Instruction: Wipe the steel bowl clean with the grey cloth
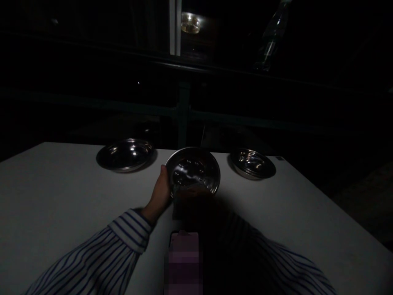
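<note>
The scene is very dark. My left hand (159, 193) grips the left rim of a steel bowl (196, 169), which is tilted up toward me above the white table (61, 192). My right forearm in a striped sleeve (276, 262) reaches in from the lower right. The right hand is lost in shadow under or behind the bowl; only a faint patch shows near the bowl's lower rim. Something dark lies below the bowl, too dim to name.
A steel plate (125, 155) lies at the back left of the table and another steel dish (253, 163) at the back right. A blurred pinkish block (184, 262) sits near me. Beyond the table stand a dark railing, a glass bottle (272, 37) and a small lit dish (190, 22).
</note>
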### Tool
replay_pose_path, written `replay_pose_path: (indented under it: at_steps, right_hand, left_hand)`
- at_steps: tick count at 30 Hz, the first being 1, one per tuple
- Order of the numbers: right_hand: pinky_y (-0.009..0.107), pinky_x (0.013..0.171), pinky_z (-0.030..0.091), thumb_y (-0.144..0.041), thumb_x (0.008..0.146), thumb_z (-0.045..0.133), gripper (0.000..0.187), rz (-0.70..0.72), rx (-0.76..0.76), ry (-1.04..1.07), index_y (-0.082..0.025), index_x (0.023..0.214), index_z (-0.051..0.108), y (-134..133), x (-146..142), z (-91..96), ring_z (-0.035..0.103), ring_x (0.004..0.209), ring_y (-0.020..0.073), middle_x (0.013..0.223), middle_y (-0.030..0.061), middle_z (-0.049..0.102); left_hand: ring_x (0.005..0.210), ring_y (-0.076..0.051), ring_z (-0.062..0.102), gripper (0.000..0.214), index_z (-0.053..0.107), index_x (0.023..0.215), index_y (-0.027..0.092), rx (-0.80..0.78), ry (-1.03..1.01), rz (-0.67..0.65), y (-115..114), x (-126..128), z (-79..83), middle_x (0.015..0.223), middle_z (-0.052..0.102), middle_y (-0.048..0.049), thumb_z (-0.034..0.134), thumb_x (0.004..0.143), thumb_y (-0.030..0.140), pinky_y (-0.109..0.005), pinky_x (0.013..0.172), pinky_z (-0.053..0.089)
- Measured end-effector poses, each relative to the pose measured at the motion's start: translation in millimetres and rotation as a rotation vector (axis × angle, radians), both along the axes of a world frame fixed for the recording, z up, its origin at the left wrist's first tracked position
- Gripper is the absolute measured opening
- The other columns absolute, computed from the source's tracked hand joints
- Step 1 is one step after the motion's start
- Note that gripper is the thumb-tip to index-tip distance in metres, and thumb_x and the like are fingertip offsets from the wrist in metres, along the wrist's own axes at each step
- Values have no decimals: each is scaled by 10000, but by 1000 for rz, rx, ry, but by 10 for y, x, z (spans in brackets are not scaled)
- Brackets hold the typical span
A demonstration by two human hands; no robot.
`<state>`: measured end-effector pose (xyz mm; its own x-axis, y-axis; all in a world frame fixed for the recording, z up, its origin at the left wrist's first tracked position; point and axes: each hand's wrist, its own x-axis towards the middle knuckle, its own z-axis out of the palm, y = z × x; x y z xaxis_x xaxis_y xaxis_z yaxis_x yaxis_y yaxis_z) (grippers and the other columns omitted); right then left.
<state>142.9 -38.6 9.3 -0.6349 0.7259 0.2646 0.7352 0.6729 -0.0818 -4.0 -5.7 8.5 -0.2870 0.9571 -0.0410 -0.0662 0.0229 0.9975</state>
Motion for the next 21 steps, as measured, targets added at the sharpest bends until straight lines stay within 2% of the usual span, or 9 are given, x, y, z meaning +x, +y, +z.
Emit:
replay_pose_path:
  at_steps: [6,11,14,17,21]
  right_hand:
    - [385,799,478,-323,875,497,299,94,-33,36,-153,1119,519,19,46,42,559,942,180,1114,75,543]
    - [380,801,473,-322,878,491,282,123,-54,57,-146,1092,543,27,14,42,571,924,173,1071,70,575]
    - [322,815,454,-253,895,450,220,126,-66,61,-183,1042,599,35,42,51,583,905,145,1018,47,618]
    - [272,796,442,-212,891,439,238,112,-71,47,-214,1057,610,35,56,62,589,890,131,991,36,634]
    - [304,773,459,-263,887,461,263,88,-59,22,-170,1111,565,22,-3,59,585,902,155,1024,64,613]
  left_hand:
    - [988,-236,609,610,685,920,166,55,-33,-40,41,-2,-43,959,708,-86,310,796,631,-337,918,414]
    - [1060,-240,569,612,666,965,154,77,-36,4,43,-1,-89,1016,690,-94,327,789,633,-345,945,388]
    - [1064,-241,565,596,667,964,162,90,-23,0,22,-1,-63,1015,690,-89,324,798,621,-346,950,381]
    - [1067,-237,563,583,670,959,168,104,19,-17,-4,11,-6,1020,688,-84,313,811,605,-338,959,369]
    - [1083,-243,548,622,654,998,140,101,110,-3,-12,13,20,1041,676,-103,267,827,597,-356,980,340]
